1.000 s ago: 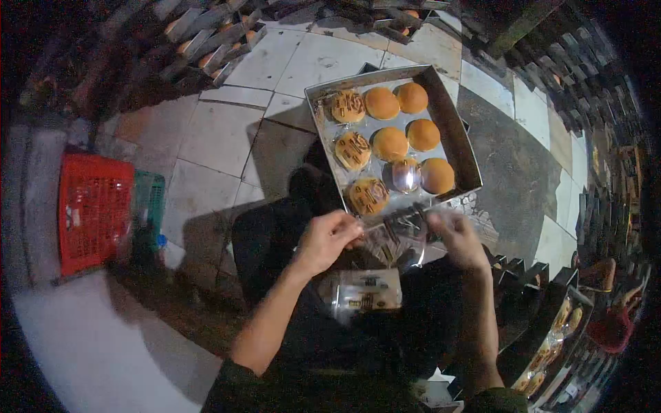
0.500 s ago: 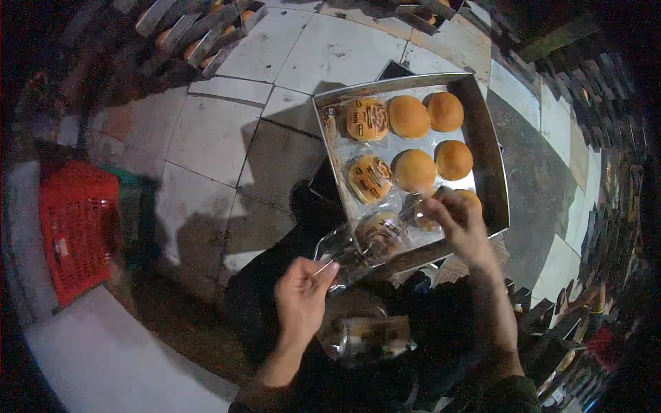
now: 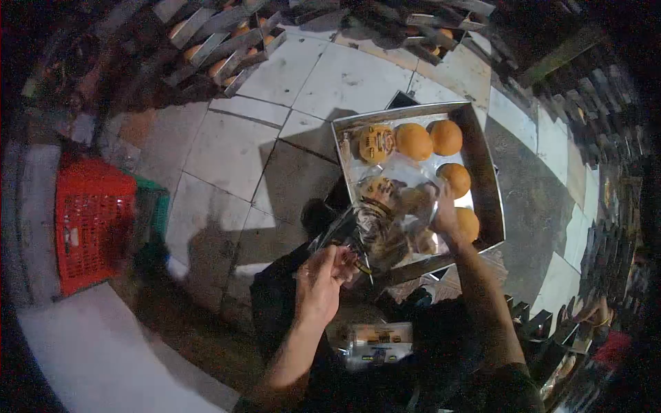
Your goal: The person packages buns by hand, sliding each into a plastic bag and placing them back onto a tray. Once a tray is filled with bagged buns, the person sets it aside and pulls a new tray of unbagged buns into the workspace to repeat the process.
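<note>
Round golden buns (image 3: 447, 138) sit in rows in a metal tray (image 3: 490, 196). At the far left of the tray, one bun (image 3: 376, 143) is inside a clear printed bag. Near the tray's front left corner, my left hand (image 3: 320, 279) pinches clear printed plastic bags (image 3: 372, 230). My right hand (image 3: 446, 210) is over the right part of the tray, gripping a clear plastic bag (image 3: 415, 180) that spreads over the middle buns. Its fingertips are partly blurred. Plastic and glare veil the buns under it.
A red plastic basket (image 3: 93, 224) stands at the left, with a green one (image 3: 157, 210) behind it. A printed clear packet (image 3: 380, 343) lies near my lap. More trays with buns (image 3: 234, 51) line the far side of the tiled floor (image 3: 289, 76).
My right hand has moved up the tray, and a clear bag now spreads between it and the middle buns. My left hand keeps its pinch on the bags. The view has shifted slightly.
</note>
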The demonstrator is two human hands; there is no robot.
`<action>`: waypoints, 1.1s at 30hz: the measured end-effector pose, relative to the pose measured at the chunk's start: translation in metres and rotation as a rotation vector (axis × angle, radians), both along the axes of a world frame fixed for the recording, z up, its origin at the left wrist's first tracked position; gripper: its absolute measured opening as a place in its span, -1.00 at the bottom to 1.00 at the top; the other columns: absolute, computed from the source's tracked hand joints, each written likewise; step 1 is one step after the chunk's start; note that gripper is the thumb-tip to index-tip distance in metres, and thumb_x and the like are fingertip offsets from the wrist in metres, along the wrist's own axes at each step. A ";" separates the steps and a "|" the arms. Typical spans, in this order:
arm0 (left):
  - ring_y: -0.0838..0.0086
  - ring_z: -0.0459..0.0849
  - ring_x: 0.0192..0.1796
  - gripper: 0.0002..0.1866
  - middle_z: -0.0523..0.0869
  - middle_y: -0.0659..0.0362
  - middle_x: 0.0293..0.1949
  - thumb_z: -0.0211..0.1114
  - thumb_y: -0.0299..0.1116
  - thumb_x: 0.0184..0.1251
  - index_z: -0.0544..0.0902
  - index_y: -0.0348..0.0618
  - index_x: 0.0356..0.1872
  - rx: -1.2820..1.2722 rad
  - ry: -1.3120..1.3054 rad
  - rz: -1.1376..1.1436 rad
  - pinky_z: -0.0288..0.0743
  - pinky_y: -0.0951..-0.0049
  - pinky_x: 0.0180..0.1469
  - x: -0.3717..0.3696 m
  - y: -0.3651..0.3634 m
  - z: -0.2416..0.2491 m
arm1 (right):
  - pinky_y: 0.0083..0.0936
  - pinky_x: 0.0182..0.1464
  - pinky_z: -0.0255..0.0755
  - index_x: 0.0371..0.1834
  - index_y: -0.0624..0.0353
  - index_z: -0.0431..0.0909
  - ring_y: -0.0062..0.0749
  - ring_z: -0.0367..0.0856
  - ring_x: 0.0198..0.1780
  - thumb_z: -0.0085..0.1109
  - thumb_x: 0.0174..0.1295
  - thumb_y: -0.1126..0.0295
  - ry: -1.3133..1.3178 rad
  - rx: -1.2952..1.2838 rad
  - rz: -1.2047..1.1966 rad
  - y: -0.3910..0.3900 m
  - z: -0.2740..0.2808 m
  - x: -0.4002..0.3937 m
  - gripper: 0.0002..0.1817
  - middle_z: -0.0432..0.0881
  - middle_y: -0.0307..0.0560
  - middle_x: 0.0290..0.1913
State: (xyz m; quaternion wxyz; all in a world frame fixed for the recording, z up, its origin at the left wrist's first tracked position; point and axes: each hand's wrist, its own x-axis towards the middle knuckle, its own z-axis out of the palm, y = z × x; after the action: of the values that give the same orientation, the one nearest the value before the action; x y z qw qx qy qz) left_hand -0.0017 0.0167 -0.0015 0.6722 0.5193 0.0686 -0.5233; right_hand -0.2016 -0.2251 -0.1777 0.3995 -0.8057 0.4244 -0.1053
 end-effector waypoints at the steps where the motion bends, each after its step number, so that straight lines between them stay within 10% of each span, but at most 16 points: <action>1: 0.39 0.58 -0.28 -0.80 0.62 0.20 -0.30 0.15 -0.21 0.23 0.57 -0.10 -0.27 -0.021 0.002 -0.041 0.41 0.34 -0.19 -0.001 0.001 0.000 | -0.26 -0.38 0.40 0.02 0.17 0.33 -0.17 0.49 -0.39 0.03 0.13 0.18 -0.093 0.063 -0.046 0.013 0.009 -0.006 -0.56 0.51 -0.02 -0.30; 3: 0.42 0.58 -0.27 -0.79 0.63 0.21 -0.31 0.14 -0.21 0.24 0.58 -0.11 -0.26 -0.049 -0.066 -0.130 0.40 0.38 -0.20 -0.003 0.001 0.000 | -0.26 -0.40 0.39 0.03 0.16 0.33 -0.22 0.50 -0.39 0.04 0.14 0.12 -0.190 0.107 -0.092 0.017 0.033 -0.017 -0.54 0.51 -0.05 -0.29; 6: 0.56 0.54 -0.33 -0.75 0.65 0.23 -0.32 0.15 -0.23 0.24 0.60 -0.19 -0.23 -0.037 -0.355 -0.322 0.39 0.52 -0.27 -0.005 0.001 0.010 | -0.42 -0.20 0.47 0.10 0.12 0.27 -0.33 0.51 -0.14 -0.05 0.19 0.06 -0.844 0.861 -0.558 0.032 0.159 -0.018 -0.51 0.46 -0.04 -0.11; 10: 0.65 0.52 -0.31 -0.76 0.66 0.25 -0.34 0.19 -0.29 0.22 0.61 -0.24 -0.20 -0.078 -0.762 -0.539 0.40 0.64 -0.23 -0.010 0.007 0.008 | -0.34 0.02 0.38 0.15 0.18 0.23 -0.30 0.47 -0.02 -0.02 0.18 0.05 -0.761 0.619 -0.291 0.053 0.262 -0.062 -0.44 0.42 0.01 0.01; 15: 0.65 0.53 -0.28 -0.77 0.65 0.22 -0.30 0.23 -0.36 0.17 0.59 -0.26 -0.18 -0.249 -0.700 -0.610 0.40 0.63 -0.21 -0.042 0.020 0.013 | -0.52 0.07 0.30 0.14 0.30 0.20 -0.44 0.41 0.01 0.23 0.04 0.31 -0.131 0.294 0.085 0.148 0.263 -0.082 -0.38 0.43 -0.04 0.01; 19: 0.52 0.53 -0.25 -0.63 0.57 0.19 -0.24 0.18 -0.34 0.21 0.39 -0.13 0.04 -0.076 -1.191 -0.157 0.42 0.50 -0.18 -0.048 0.056 0.062 | -0.47 0.03 0.37 0.14 0.34 0.18 -0.33 0.48 -0.03 0.20 0.07 0.32 -0.678 0.484 -0.337 0.212 0.302 -0.071 -0.39 0.46 0.04 -0.01; 21: 0.44 0.52 -0.14 -0.54 0.40 0.08 0.08 0.06 -0.17 0.29 0.27 -0.09 0.16 -0.087 -0.765 0.045 0.44 0.42 -0.15 -0.066 0.075 0.075 | -0.51 -0.17 0.49 0.05 0.32 0.32 -0.40 0.56 -0.18 0.17 0.08 0.39 -0.954 0.272 -0.694 0.235 0.302 -0.067 -0.53 0.54 -0.01 -0.13; 24: 0.27 0.50 0.03 -0.34 0.20 -0.01 0.25 -0.04 -0.05 0.31 -0.12 0.04 0.32 -0.255 -0.204 -0.103 0.39 0.31 0.02 -0.088 0.083 0.091 | -0.32 0.09 0.30 0.03 0.30 0.35 -0.15 0.43 0.06 0.25 0.01 0.32 -0.315 -0.072 -0.129 0.305 0.324 -0.039 -0.48 0.42 0.18 0.03; 25: 0.22 0.42 0.12 -0.33 0.13 0.00 0.28 -0.08 0.03 0.30 -0.12 0.08 0.32 -0.304 0.027 -0.160 0.39 0.24 0.05 -0.080 0.080 0.094 | -0.24 0.24 0.08 0.18 0.34 0.15 0.05 0.15 0.26 0.29 -0.04 0.17 -0.571 -0.049 0.149 0.328 0.315 -0.025 -0.23 0.22 0.31 0.17; 29: 0.10 0.29 0.21 -0.31 0.09 0.01 0.30 -0.06 0.06 0.28 -0.11 0.09 0.32 -0.670 -0.272 -0.202 0.36 0.15 0.10 -0.100 0.106 0.140 | -0.24 0.30 -0.13 0.27 0.43 -0.21 0.09 -0.10 0.33 0.28 -0.20 -0.18 -0.452 -0.283 0.337 0.338 0.324 -0.022 0.20 -0.08 0.33 0.29; 33: 0.06 0.24 0.23 -0.29 0.08 0.02 0.31 -0.05 0.10 0.25 -0.10 0.09 0.31 -0.891 -0.181 -0.190 0.33 0.11 0.13 -0.107 0.127 0.146 | -0.15 0.28 -0.07 0.19 0.44 0.07 0.14 0.02 0.28 0.22 -0.20 -0.25 -0.645 -0.194 0.127 0.336 0.333 -0.019 0.08 0.07 0.32 0.22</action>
State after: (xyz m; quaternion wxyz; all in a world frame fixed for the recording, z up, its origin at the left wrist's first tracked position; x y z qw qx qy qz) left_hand -0.1083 0.1438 0.1446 0.7821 0.2276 -0.2699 -0.5134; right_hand -0.2211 0.1113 0.1551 0.4402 -0.7900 0.2133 -0.3696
